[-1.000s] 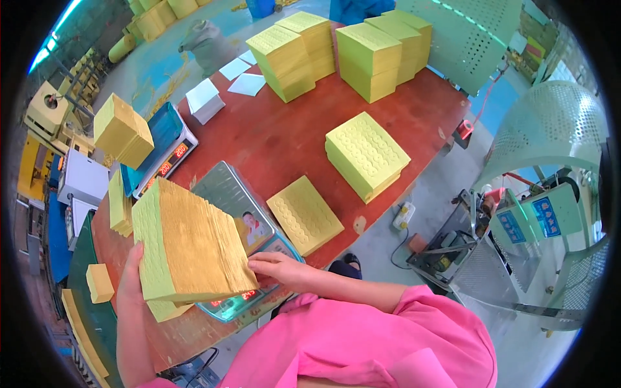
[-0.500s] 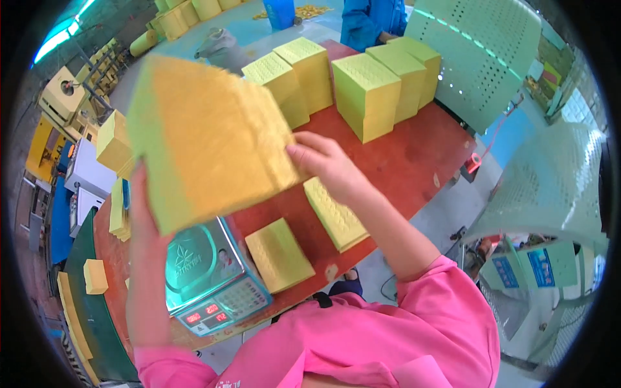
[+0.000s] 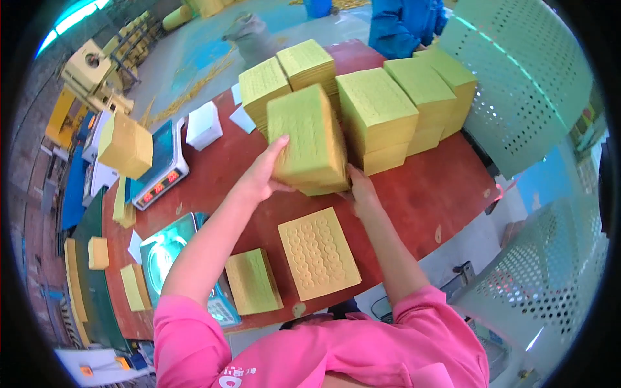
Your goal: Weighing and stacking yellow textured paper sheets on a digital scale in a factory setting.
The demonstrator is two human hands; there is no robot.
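Between my two hands is a thick stack of yellow embossed paper (image 3: 301,132), tilted in front of the far stacks. My left hand (image 3: 264,169) is closed on its left side, thumb on the upper face. Low on the right side, my right hand (image 3: 360,189) grips it, its fingertips partly hidden. The underside is out of sight, so I cannot tell whether it touches the red table (image 3: 414,207). A thin embossed pile (image 3: 320,252) lies flat nearer me, beside a small yellow paper block (image 3: 253,281).
A lit scale (image 3: 169,249) sits at the near left; another scale (image 3: 169,161) stands behind it, next to a yellow block (image 3: 126,145). Tall paper stacks (image 3: 375,107) line the far side. A perforated panel (image 3: 517,84) borders the right. A person in blue (image 3: 401,29) stands beyond.
The paper stack has moved right and away from above the lit scale, toward the far stacks, and its embossed face now shows. Both hands travelled with it. The view has shifted too.
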